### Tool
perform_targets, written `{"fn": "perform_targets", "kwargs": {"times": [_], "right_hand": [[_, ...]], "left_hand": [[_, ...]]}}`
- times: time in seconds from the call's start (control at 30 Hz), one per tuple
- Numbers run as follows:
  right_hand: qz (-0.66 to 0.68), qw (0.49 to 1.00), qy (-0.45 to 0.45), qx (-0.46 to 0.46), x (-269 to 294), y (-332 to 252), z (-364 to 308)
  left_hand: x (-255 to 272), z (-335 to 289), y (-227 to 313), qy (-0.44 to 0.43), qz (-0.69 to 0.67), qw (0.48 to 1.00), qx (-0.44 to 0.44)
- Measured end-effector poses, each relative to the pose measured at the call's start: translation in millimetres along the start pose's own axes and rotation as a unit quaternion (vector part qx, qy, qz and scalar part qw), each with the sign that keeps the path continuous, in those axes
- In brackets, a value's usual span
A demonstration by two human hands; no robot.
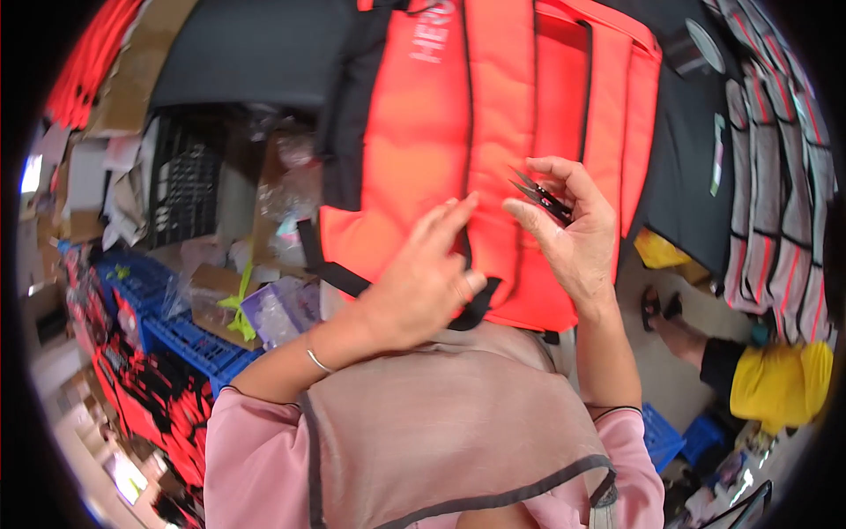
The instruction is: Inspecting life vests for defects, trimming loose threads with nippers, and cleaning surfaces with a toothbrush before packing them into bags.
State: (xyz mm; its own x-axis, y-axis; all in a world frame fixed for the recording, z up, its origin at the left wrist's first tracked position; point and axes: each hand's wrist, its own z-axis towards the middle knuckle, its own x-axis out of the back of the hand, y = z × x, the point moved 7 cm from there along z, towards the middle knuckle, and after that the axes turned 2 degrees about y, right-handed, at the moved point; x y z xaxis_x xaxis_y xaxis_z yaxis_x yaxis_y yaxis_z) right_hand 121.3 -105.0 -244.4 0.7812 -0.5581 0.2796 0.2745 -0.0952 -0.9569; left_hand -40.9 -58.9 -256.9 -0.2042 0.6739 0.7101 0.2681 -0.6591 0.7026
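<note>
"Spreading over the dark counter (238, 66) in the head view, how is the orange fabric piece (419, 150) bounded?"

"Its lower edge is met by the apron (458, 432). Bare counter is left at upper left; lower left is crowded by a blue crate (196, 344) and a cardboard box (220, 304). At right, floor (661, 370) is seen beyond the forearm."

"And the grips?"

"Small black snips (550, 203) are held in the right grip (577, 231), between thumb and fingers, blades slightly parted and pointed up-left over the fabric. The left grip (423, 278) is loosely curled over it, blurred; whether cloth is pinched cannot be told."
</note>
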Motion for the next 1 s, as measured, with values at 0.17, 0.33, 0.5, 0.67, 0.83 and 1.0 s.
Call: {"fn": "perform_targets", "kwargs": {"times": [0.17, 0.33, 0.5, 0.67, 0.83, 1.0], "right_hand": [[-0.066, 0.979, -0.14, 0.13, -77.1, -19.5, 26.8], [-0.104, 0.974, -0.164, 0.112, -94.8, 17.6, 20.7], [-0.069, 0.986, -0.142, 0.058, -96.1, 29.9, 20.0], [-0.048, 0.984, -0.171, 0.016, -97.6, 40.7, 17.1], [-0.041, 0.983, -0.177, 0.01, -96.2, 44.9, 18.6], [-0.012, 0.984, -0.15, -0.094, -101.0, 41.9, 37.9]], "left_hand": [[-0.3, -52.1, 4.9, 0.025, 0.066, 0.996, 0.058], [40.3, -106.5, -27.8, 0.06, -0.042, 0.993, 0.097], [87.1, -99.2, -122.9, 0.355, -0.255, 0.86, 0.264], [93.9, -10.6, -169.2, 0.342, -0.191, 0.885, 0.252], [128.2, 29.8, -155.8, 0.367, 0.082, 0.906, 0.196], [118.4, 33.1, -201.5, 0.284, -0.151, 0.913, 0.25]]}}
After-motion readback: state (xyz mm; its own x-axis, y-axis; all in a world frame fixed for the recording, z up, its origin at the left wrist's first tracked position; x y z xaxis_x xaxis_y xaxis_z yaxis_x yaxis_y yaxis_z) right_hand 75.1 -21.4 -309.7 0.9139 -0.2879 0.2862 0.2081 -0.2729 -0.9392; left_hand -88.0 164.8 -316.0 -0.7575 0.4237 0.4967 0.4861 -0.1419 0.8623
